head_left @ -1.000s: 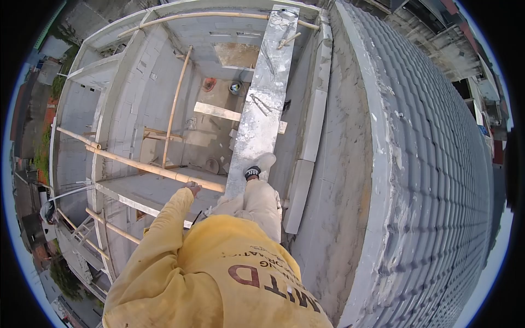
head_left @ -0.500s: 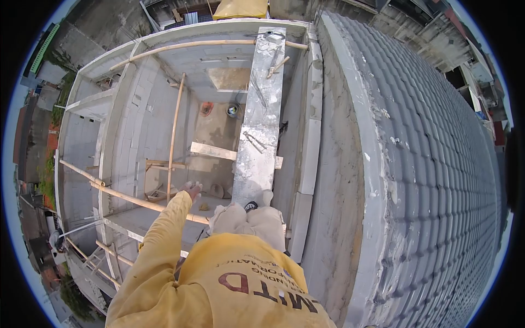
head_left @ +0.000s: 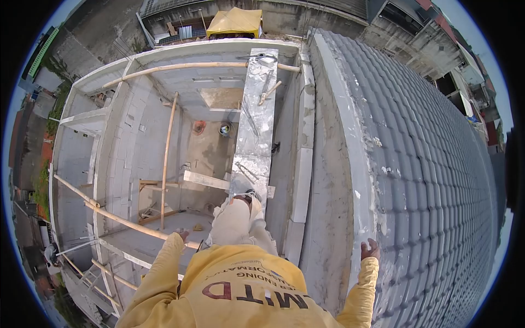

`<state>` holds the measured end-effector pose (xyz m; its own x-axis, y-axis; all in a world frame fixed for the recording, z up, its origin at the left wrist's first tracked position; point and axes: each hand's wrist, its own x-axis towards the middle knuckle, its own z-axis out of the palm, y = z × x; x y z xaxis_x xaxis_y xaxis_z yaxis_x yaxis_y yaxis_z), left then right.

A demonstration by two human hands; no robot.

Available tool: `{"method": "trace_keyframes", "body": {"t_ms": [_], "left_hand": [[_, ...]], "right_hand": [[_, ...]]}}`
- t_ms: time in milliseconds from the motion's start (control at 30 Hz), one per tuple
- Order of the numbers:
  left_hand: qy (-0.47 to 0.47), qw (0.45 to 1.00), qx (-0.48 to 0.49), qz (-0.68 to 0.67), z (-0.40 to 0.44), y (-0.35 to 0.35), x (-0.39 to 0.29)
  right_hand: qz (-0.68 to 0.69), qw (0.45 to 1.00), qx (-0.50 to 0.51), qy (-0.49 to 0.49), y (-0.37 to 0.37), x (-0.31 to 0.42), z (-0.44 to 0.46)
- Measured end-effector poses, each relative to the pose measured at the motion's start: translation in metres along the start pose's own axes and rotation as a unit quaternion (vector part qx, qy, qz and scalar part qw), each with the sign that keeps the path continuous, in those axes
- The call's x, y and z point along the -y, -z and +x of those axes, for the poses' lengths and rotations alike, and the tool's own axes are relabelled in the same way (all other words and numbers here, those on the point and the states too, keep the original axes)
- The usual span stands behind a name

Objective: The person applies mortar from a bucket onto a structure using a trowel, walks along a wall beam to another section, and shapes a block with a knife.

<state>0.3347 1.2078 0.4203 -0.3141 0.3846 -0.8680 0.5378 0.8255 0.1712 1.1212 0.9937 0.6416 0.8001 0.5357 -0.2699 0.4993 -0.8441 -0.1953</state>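
Observation:
My left hand (head_left: 184,235) is held low on the left beside a long bamboo pole (head_left: 131,221); its fingers are small in view but look open, and I cannot tell whether they touch the pole. On the right, my right hand (head_left: 370,249) is open, fingers spread, over the ledge of the wall (head_left: 358,210) next to the roof tiles; contact is unclear. My feet are on a narrow metal-covered plank (head_left: 254,145). Just ahead of them lie pincers (head_left: 246,170). Farther along are thin metal rods (head_left: 250,119) and a wooden-handled hammer (head_left: 269,93).
Beneath the plank is a deep, block-walled room with a bucket (head_left: 224,129) and an orange basin (head_left: 199,127) on its floor. A short board (head_left: 206,180) crosses under the plank. Grey roof tiles (head_left: 432,180) slope away right. Another bamboo pole (head_left: 175,68) spans the far end.
One leg has come forward along the plank, nearer the pincers. My right hand has come into view at the right, and my left hand is lower in the picture.

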Motion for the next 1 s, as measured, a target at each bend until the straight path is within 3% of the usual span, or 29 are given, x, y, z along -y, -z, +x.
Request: {"method": "trace_keyframes", "body": {"t_ms": [67, 167, 200, 267, 333, 467, 533, 567, 633, 767, 833, 900, 967, 1000], "left_hand": [[0.034, 0.999, -0.003, -0.027, 0.023, 0.011, -0.004], [0.109, 0.987, 0.026, -0.115, 0.010, 0.016, -0.082], [0.102, 0.985, 0.034, -0.131, 0.008, 0.017, -0.106], [0.060, 0.984, 0.060, -0.154, 0.012, 0.020, -0.148], [-0.013, 0.973, 0.085, -0.213, 0.008, 0.020, -0.212], [-0.064, 0.965, 0.099, -0.232, 0.001, 0.032, -0.308], [-0.103, 0.948, 0.105, -0.284, 0.010, 0.040, -0.335], [-0.105, 0.946, 0.107, -0.287, 0.009, 0.046, -0.341], [-0.098, 0.945, 0.092, -0.296, 0.009, 0.056, -0.343], [-0.018, 0.939, 0.058, -0.340, 0.054, 0.065, -0.282], [0.024, 0.918, 0.015, -0.396, 0.052, 0.061, -0.249], [0.058, 0.919, 0.018, -0.389, 0.068, 0.056, -0.202], [0.121, 0.906, -0.009, -0.405, 0.062, 0.040, -0.174], [0.138, 0.905, -0.009, -0.402, 0.060, 0.032, -0.164]], "right_hand": [[0.016, 1.000, 0.021, 0.013, -0.026, 0.017, 0.013], [-0.024, 0.994, 0.102, -0.003, -0.070, 0.038, 0.028], [-0.075, 0.986, 0.148, -0.004, -0.086, 0.041, 0.037], [-0.018, 0.947, 0.280, -0.156, -0.084, 0.085, 0.027], [-0.048, 0.933, 0.348, -0.083, -0.092, 0.123, 0.026], [-0.084, 0.939, 0.332, 0.012, -0.148, 0.125, 0.044], [0.029, 0.930, 0.340, -0.136, -0.147, 0.161, 0.075], [0.028, 0.931, 0.337, -0.134, -0.144, 0.177, 0.088], [0.009, 0.957, 0.289, -0.033, -0.146, 0.200, 0.116], [0.029, 0.966, 0.255, -0.003, -0.146, 0.246, 0.171], [0.004, 0.941, 0.334, -0.062, -0.119, 0.304, 0.188], [-0.033, 0.943, 0.325, -0.054, -0.110, 0.343, 0.203], [-0.033, 0.923, 0.381, 0.039, -0.118, 0.367, 0.226], [-0.033, 0.924, 0.380, 0.041, -0.135, 0.369, 0.244]]}}
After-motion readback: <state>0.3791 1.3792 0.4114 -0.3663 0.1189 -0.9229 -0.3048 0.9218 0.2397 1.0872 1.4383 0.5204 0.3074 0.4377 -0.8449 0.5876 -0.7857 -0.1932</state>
